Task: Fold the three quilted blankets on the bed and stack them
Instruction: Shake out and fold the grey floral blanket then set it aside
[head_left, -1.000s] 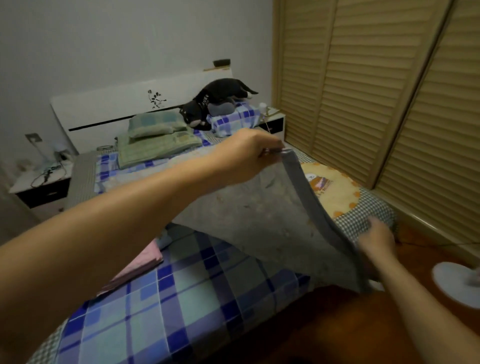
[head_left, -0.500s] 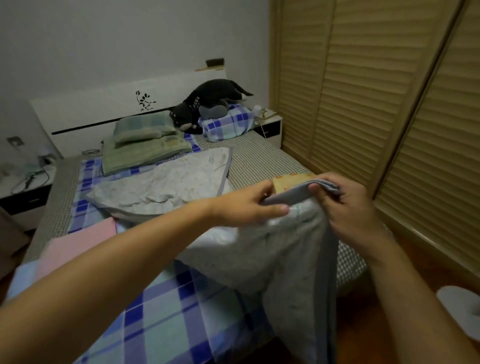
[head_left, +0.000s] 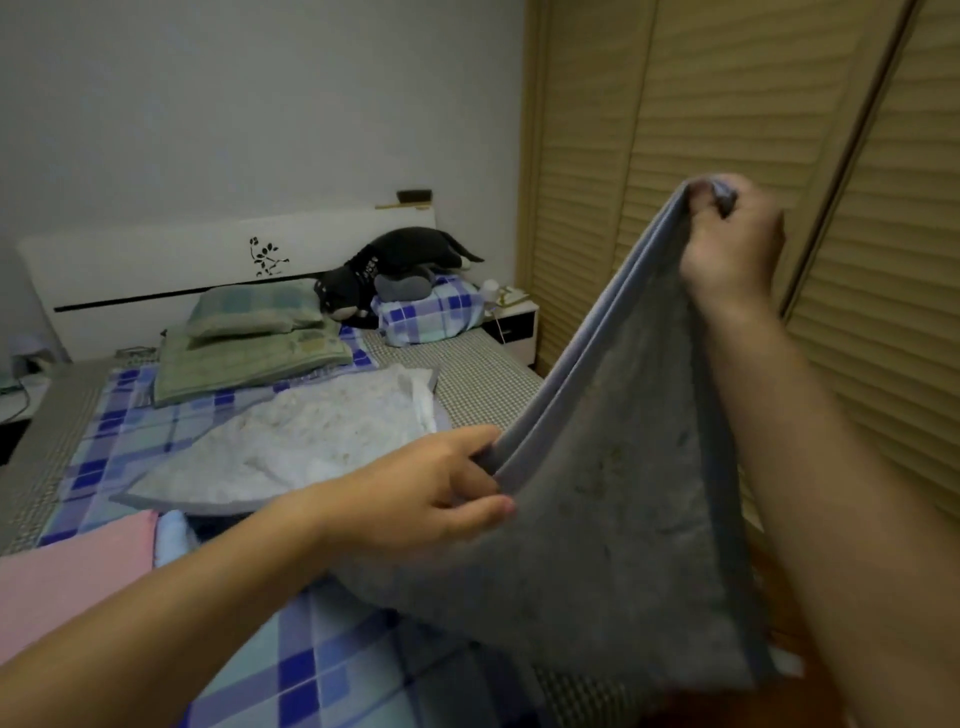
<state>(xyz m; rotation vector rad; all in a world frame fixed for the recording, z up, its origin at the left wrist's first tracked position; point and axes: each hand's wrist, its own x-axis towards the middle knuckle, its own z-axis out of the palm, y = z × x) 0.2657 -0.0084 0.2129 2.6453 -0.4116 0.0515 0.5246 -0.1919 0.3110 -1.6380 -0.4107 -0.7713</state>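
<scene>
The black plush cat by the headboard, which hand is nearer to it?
Left. The left hand is nearer the black plush cat; the right hand is raised off to the cat's right, by the wardrobe doors.

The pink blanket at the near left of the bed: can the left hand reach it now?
Probably not yet. The left hand grips the grey blanket, as does the right hand. The pink blanket lies uncovered beside the left forearm.

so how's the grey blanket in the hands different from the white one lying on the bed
The grey blanket is held up in the air, while the white blanket lies on the bed. The grey one hangs taut between the left hand and right hand; no hand touches the white one, which lies rumpled. Both have a grey edge.
</scene>
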